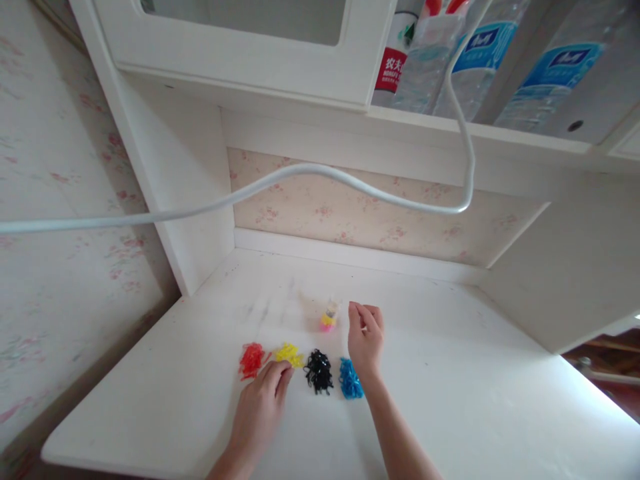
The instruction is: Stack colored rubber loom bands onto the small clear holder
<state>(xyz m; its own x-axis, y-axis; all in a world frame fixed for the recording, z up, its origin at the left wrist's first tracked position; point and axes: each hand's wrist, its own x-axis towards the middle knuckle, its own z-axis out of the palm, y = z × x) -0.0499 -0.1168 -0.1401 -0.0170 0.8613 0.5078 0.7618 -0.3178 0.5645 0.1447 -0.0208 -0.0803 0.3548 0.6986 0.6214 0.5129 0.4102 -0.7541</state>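
Four small heaps would be several piles on the white desk [425, 413]: small strips like rubber bands in red [251, 361], yellow [289, 355], black [319, 371] and blue [351, 380]. My left hand [261, 403] is at the near edge of the yellow pile, thumb and fingers pinched together; whatever they hold is hidden. Just behind the piles stands a small clear container [329, 316] with yellow and pink contents. To its right, apart from it, my right hand [366, 337] is raised with fingertips closed; anything in them is too small to make out.
A pale cable [320, 169] hangs across the view above the desk. Overhead, a white cabinet [240, 63] and a shelf with plastic bottles [485, 50] project over the back. White side panels and flowered wallpaper [325, 210] bound the desk.
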